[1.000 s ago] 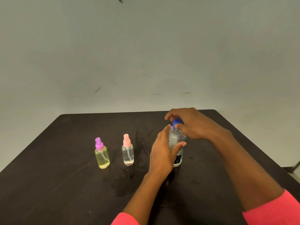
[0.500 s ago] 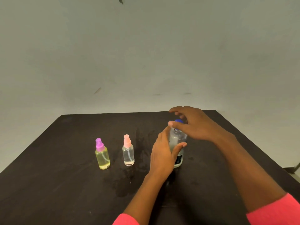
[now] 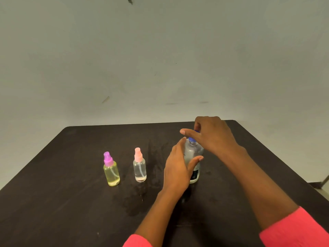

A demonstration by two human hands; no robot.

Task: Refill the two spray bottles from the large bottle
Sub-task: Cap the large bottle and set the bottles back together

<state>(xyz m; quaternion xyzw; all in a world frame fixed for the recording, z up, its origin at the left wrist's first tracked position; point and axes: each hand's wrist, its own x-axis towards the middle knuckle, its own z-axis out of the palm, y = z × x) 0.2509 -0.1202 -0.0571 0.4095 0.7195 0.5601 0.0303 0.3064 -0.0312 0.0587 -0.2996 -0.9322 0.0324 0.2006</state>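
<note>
A large clear bottle (image 3: 193,154) with a dark label stands upright on the dark table (image 3: 71,202). My left hand (image 3: 178,168) wraps around its body. My right hand (image 3: 211,134) is over its top, fingers pinching the blue cap (image 3: 192,139), which still sits on the neck. To the left stand two small spray bottles: a yellow one with a purple sprayer (image 3: 111,171) and a clear one with a pink sprayer (image 3: 139,166). Both are upright with their tops on, and neither is touched.
Wet patches darken the table around and in front of the clear spray bottle (image 3: 138,198). A plain grey wall (image 3: 160,59) rises behind the table's far edge. The table's right edge runs diagonally past my right forearm.
My right hand has shifted around the blue cap, from covering it to fingers spread, then pinching it again. My left hand stays on the bottle. The spray bottles have not moved.
</note>
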